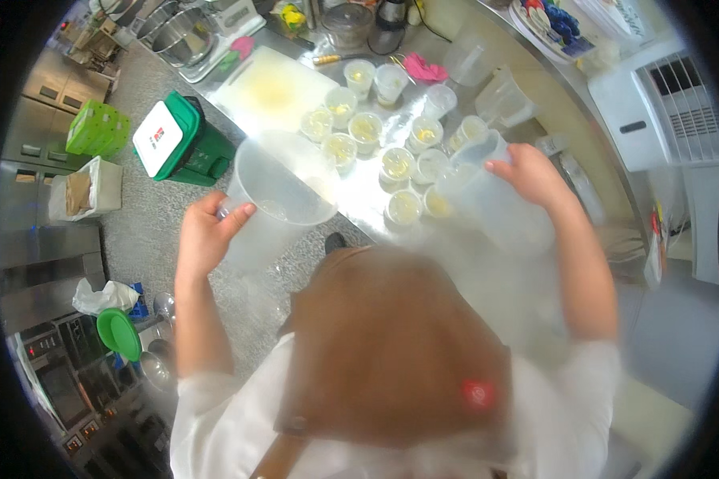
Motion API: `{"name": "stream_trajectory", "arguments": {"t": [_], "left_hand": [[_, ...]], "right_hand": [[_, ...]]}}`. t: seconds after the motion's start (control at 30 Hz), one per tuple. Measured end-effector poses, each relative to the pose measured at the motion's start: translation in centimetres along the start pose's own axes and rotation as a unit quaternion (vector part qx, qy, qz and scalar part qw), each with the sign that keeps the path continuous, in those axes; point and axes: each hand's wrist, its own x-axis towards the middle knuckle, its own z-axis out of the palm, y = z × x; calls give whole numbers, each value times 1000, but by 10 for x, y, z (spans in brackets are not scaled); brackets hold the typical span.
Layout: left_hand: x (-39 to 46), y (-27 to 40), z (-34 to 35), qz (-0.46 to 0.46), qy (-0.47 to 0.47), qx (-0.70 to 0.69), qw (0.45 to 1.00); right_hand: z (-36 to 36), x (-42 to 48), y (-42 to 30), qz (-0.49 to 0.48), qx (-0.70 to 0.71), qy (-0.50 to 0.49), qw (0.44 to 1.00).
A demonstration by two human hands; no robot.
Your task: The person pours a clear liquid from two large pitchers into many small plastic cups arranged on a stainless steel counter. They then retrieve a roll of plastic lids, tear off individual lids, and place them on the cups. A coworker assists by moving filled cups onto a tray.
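Observation:
My left hand (215,227) grips the handle side of a large translucent plastic pitcher (281,179), held over the floor and the counter's edge. My right hand (524,173) is closed on a second translucent plastic pitcher (485,197), tilted beside the cups. Between the two pitchers, several clear plastic cups (397,164) stand on the steel counter (359,200); many hold yellowish pieces. A white cutting board (275,90) with a yellow stain lies behind the left pitcher. What the pitchers contain is hard to tell.
A green lidded bin (198,149) stands on the floor left of the counter. Metal bowls (186,45), a lidded pot (346,25), a pink cloth (425,67) and more clear pitchers (506,99) are at the counter's back. A white appliance (653,114) is at the right.

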Motion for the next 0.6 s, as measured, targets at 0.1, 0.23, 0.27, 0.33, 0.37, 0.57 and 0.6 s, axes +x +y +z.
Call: {"name": "stream_trajectory", "arguments": {"t": [0.1, 0.23, 0.27, 0.33, 0.37, 0.57, 0.6], "left_hand": [[1, -1, -2, 2, -5, 12, 1000], [0, -6, -2, -18, -4, -39, 999], [1, -13, 1, -8, -2, -44, 999], [0, -20, 1, -6, -1, -28, 1000], [-1, -20, 2, -5, 0, -19, 1000], [-3, -27, 7, -1, 6, -21, 1000], [-4, -28, 7, 0, 10, -28, 1000]], "right_hand": [[-2, -3, -1, 1, 14, 10, 1000], [0, -4, 5, -30, 6, 29, 999], [-1, -4, 3, -34, 1, 27, 999], [-6, -4, -5, -23, 4, 10, 1000], [-7, -4, -7, -18, 5, 1, 1000], [-15, -6, -14, 4, -25, -27, 999], [-15, -6, -14, 3, -22, -23, 1000]]}}
